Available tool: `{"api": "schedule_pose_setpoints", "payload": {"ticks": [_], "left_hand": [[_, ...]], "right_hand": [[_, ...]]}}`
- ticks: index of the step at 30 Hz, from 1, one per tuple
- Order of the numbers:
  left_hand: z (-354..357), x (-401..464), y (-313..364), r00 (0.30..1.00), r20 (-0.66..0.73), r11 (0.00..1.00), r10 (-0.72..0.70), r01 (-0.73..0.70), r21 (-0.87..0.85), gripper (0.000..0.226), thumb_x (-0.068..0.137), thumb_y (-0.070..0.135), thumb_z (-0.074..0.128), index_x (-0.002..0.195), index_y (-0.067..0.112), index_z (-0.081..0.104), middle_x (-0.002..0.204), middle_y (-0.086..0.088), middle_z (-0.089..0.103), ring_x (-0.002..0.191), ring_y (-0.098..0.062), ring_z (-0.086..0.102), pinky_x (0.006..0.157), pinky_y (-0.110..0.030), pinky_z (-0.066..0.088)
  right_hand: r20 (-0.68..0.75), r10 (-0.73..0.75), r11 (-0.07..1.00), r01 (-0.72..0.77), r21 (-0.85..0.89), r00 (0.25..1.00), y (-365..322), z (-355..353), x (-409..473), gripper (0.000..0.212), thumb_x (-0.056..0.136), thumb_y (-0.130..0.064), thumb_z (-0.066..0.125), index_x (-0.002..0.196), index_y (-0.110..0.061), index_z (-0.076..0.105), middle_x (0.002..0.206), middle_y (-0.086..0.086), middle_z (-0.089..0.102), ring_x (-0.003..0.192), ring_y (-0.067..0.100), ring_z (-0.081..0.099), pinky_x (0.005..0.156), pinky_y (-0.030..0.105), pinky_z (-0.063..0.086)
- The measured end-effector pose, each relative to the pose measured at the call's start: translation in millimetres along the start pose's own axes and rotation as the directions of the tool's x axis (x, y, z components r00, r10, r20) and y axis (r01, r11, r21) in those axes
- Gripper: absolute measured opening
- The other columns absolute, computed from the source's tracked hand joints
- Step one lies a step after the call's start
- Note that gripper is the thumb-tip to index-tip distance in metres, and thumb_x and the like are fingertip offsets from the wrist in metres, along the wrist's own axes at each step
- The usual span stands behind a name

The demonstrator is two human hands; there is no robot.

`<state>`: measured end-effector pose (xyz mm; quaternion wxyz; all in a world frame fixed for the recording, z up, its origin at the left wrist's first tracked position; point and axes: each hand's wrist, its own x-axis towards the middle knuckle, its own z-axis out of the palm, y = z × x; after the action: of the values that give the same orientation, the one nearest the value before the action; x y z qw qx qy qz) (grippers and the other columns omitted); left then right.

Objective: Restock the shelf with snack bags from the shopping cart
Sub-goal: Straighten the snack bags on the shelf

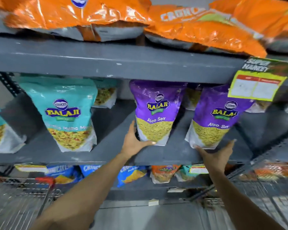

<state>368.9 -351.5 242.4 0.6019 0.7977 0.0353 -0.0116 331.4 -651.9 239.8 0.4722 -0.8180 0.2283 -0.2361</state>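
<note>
Fingers, left hand point(134, 141): spread wide and cupped around the lower left corner of the left Aloo Sev bag point(154, 112); the thumb is laid along the bottom edge, the other fingers are hidden behind the bag's side.
Fingers, right hand point(219, 154): opened into a shallow cradle under the bottom edge of the right Aloo Sev bag point(214, 117); fingertips are seen touching both lower corners.
Shopping cart point(15, 201): seen blurred at the lower left, below the shelf; no contents can be made out.
Teal bag point(63, 112): stood upright on the middle shelf point(106, 143), well left of the hands, untouched.
Left Aloo Sev bag: stood on the middle shelf, near upright, steadied by the left hand.
Right Aloo Sev bag: placed just beside the first with a gap between them, tilted leftward at the top, its base at the shelf's front.
Price tag point(258, 82): hung from the upper shelf edge point(115, 63), overlapping the right bag's top corner.
Step in hand: placement of two purple bags is judged to be under way; both are being seated side by side.
Next move: the right bag is to be pushed back and squared upright; both hands are then to be released and returned to the cart.
Progress: cannot be judged, as the cart's load is not shown.
</note>
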Motion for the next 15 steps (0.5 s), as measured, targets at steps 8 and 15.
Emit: {"api": "schedule_pose_setpoints", "payload": {"ticks": [8, 15], "left_hand": [[9, -3, 1, 0.996, -0.080, 0.999, 0.026, -0.024, 0.031, 0.075, 0.058, 0.028, 0.092, 0.120, 0.017, 0.052, 0.109, 0.008, 0.067, 0.094, 0.001, 0.061, 0.071, 0.003, 0.043], [8, -23, -6, 0.992, -0.128, 0.999, 0.019, -0.015, 0.038, 0.077, 0.058, 0.031, 0.091, 0.123, 0.019, 0.051, 0.113, 0.006, 0.068, 0.102, -0.007, 0.063, 0.078, -0.006, 0.047]], "right_hand": [[0.010, -0.013, 0.998, 0.014, -0.058, 1.000, 3, 17, 8, 0.151, 0.043, -0.041, 0.095, 0.153, -0.024, -0.006, 0.159, 0.012, 0.030, 0.143, 0.034, 0.033, 0.116, 0.054, 0.029], [0.014, -0.043, 0.998, 0.044, -0.044, 0.999, 8, 14, 8, 0.143, 0.048, -0.042, 0.094, 0.155, -0.021, 0.001, 0.160, 0.009, 0.028, 0.145, 0.035, 0.030, 0.118, 0.052, 0.027]]}}
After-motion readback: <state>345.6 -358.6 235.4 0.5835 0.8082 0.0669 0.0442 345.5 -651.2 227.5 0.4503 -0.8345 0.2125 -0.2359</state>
